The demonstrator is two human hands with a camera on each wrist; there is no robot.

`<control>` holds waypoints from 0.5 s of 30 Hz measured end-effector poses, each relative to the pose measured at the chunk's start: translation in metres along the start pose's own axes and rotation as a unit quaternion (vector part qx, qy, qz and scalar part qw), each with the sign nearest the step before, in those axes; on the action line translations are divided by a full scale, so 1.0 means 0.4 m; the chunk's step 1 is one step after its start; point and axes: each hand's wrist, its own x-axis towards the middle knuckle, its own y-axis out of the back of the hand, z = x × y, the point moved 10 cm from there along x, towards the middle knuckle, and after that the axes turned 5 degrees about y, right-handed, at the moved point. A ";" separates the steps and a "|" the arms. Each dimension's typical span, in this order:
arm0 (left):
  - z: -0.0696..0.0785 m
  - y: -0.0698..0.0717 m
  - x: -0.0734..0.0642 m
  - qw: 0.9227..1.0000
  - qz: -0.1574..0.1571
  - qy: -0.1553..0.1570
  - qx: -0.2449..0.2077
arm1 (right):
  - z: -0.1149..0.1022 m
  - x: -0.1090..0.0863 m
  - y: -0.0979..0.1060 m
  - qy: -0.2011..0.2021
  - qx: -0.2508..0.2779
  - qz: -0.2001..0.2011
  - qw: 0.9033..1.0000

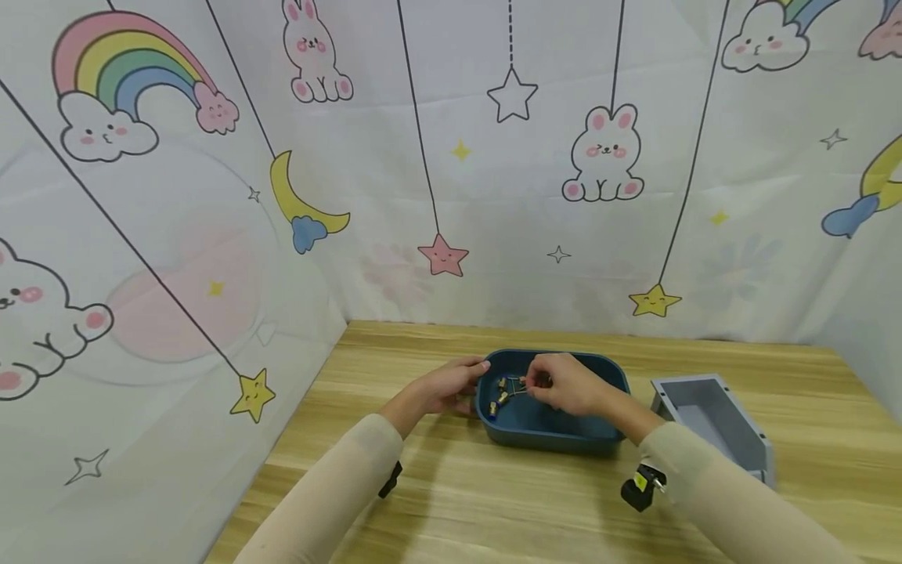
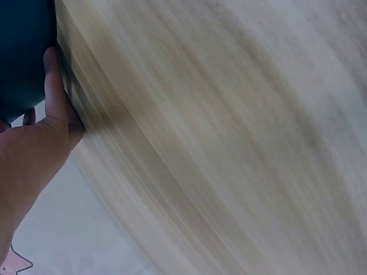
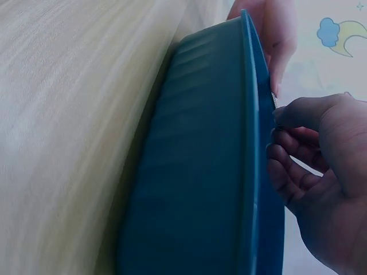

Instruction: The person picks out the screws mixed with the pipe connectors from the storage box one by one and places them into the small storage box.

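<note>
Head view gave me the widest look: a white cartoon-printed curtain [image 1: 535, 219] stood behind the wood-grain table [image 1: 437, 509]. On my feed the dark blue plastic tray [image 1: 557, 442] sat mid-table, its long axis running left to right. Just beside its right end lay the smaller grey bin [image 1: 741, 429], slanted from far left to near right; of the two arms, the right was nearer to it.

I saw the left hand [image 1: 451, 385] gripping the tray's left end, its fingers at the rim and outer wall. The right hand [image 1: 567, 384] reached in over the near wall, thumb and fingertips pinched together. Small brass-coloured fittings [image 1: 503, 398] lay in the tray's left part, between the hands, left of the right fingertips. I judged that leftward offset decisive for any reach. Smallest was a thin ridged piece [image 3: 274, 101] in the right-hand pinch, its type too small to tell.
</note>
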 end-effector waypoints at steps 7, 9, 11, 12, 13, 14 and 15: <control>0.000 0.002 -0.003 1.000 -0.004 -0.002 0.000 | 0.003 -0.004 0.016 -0.008 -0.006 -0.010 1.000; 0.002 0.003 -0.004 1.000 -0.003 -0.003 0.000 | 0.003 -0.004 0.020 -0.007 -0.006 -0.011 1.000; 0.003 0.003 -0.004 1.000 -0.003 -0.003 0.000 | 0.002 -0.004 0.024 -0.006 -0.008 -0.012 1.000; 0.003 0.003 -0.003 1.000 -0.003 -0.004 0.001 | 0.003 -0.005 0.025 -0.007 -0.009 -0.012 1.000; 0.003 0.003 -0.004 1.000 -0.003 -0.004 0.002 | 0.003 -0.005 0.026 -0.005 -0.011 -0.011 1.000; 0.003 0.002 -0.003 1.000 -0.003 -0.004 0.002 | 0.004 -0.005 0.028 -0.004 -0.013 -0.011 1.000; 0.003 0.002 -0.003 1.000 -0.004 -0.004 0.003 | 0.005 -0.006 0.029 -0.004 -0.016 -0.010 1.000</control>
